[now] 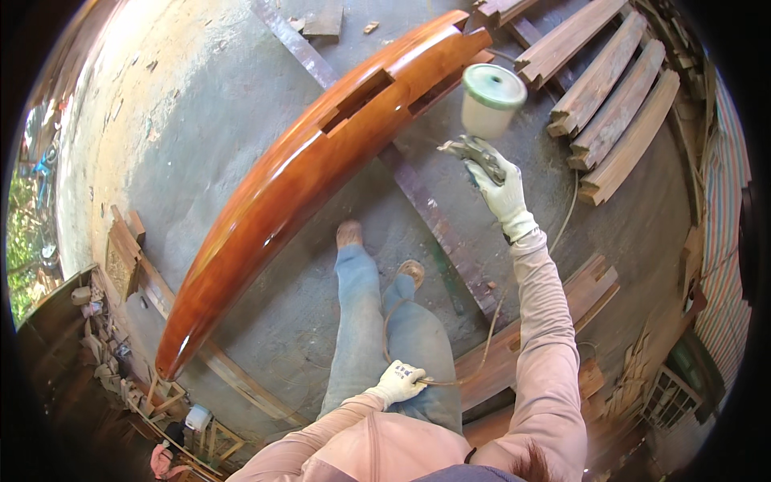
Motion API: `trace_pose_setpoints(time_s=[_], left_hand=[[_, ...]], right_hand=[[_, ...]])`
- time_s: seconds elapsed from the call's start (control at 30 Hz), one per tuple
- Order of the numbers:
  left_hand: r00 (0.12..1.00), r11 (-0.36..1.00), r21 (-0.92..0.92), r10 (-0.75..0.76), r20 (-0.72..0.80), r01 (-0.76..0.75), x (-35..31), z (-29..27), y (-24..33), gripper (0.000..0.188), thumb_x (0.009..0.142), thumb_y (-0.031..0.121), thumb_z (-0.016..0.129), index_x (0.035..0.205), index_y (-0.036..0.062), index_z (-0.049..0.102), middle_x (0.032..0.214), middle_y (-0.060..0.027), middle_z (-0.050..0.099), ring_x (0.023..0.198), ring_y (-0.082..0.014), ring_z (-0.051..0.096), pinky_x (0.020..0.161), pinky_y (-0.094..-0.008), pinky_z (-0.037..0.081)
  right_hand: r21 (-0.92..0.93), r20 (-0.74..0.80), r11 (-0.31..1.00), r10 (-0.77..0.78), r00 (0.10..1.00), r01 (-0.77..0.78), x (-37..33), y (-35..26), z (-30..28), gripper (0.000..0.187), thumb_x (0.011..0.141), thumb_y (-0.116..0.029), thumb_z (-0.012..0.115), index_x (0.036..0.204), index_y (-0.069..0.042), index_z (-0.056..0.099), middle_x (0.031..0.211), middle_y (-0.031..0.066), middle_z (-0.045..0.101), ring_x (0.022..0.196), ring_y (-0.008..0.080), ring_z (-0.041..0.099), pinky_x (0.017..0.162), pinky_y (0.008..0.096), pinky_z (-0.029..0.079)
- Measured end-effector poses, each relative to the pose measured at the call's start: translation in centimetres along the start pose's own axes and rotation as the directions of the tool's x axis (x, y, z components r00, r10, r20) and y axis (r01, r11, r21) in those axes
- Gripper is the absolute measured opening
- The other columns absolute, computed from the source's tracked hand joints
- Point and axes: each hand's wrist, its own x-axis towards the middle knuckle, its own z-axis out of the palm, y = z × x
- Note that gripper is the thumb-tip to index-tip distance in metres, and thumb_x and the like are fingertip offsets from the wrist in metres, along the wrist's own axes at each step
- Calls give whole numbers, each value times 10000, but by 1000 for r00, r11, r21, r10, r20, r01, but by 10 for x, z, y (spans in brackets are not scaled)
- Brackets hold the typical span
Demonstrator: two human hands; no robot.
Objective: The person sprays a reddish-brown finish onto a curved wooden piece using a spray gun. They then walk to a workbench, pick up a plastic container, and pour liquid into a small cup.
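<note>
A long curved wooden beam (309,173), glossy red-brown with slots near its far end, lies raised across the concrete floor. My right hand (502,189), in a white glove, grips a spray gun (474,149) with a white cup and green lid (491,98), held just right of the beam's far end. My left hand (399,381), also gloved, is down at my hip, closed on a thin hose (482,353) that loops toward the gun. My legs in blue jeans stand beside the beam.
Bare curved wooden beams (614,112) are stacked at the upper right. Planks (522,337) lie on the floor to my right, a long rail (438,217) runs under the beam. Wood scraps and clutter (112,321) line the left; another person (165,462) is at lower left.
</note>
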Motion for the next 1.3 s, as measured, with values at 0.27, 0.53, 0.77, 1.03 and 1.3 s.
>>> trace_pose_setpoints(time_s=[0.27, 0.53, 0.77, 1.03, 1.3], left_hand=[[996, 995, -40, 89, 13, -89, 54, -76, -10, 244, 838, 343, 595, 942, 135, 671, 833, -98, 678, 817, -291, 642, 749, -406, 445], [1000, 975, -220, -17, -4, 16, 90, -169, 4, 268, 893, 358, 551, 819, 123, 657, 730, -139, 661, 699, -345, 638, 650, -473, 477], [992, 939, -324, -96, 87, 119, 100, -211, 8, 288, 901, 381, 537, 884, 131, 680, 811, -139, 681, 780, -334, 651, 705, -452, 489], [976, 821, -533, -210, 50, 204, 103, -230, -1, 255, 883, 363, 570, 877, 119, 643, 837, -148, 668, 819, -351, 638, 718, -468, 475], [975, 800, -558, -207, 84, 218, 98, -232, -1, 218, 869, 316, 571, 886, 111, 642, 850, -149, 666, 856, -351, 628, 735, -466, 465]], right_hand=[[-451, -304, 888, -64, 951, -84, 158, -9, -98, 350, 882, -90, 659, 1231, -77, 624, 1116, 33, 699, 970, 92, 638, 811, 258, 500], [-432, 49, 898, 111, 993, -80, 256, -66, -65, 371, 869, -81, 676, 1236, -76, 622, 1067, 25, 698, 872, 75, 604, 755, 251, 504], [-154, 519, 896, 432, 737, -417, 349, -91, 29, 318, 894, -162, 667, 1172, -16, 624, 811, 30, 649, 614, 72, 563, 517, 227, 451], [-711, -26, 648, 364, 931, -273, 467, -37, -9, 377, 839, -272, 726, 1131, -41, 662, 707, 28, 654, 528, 98, 567, 485, 267, 469], [-621, -89, 744, 246, 965, -247, 354, -82, -55, 335, 905, -117, 637, 1232, -49, 616, 922, 14, 694, 792, 93, 613, 684, 239, 492]])
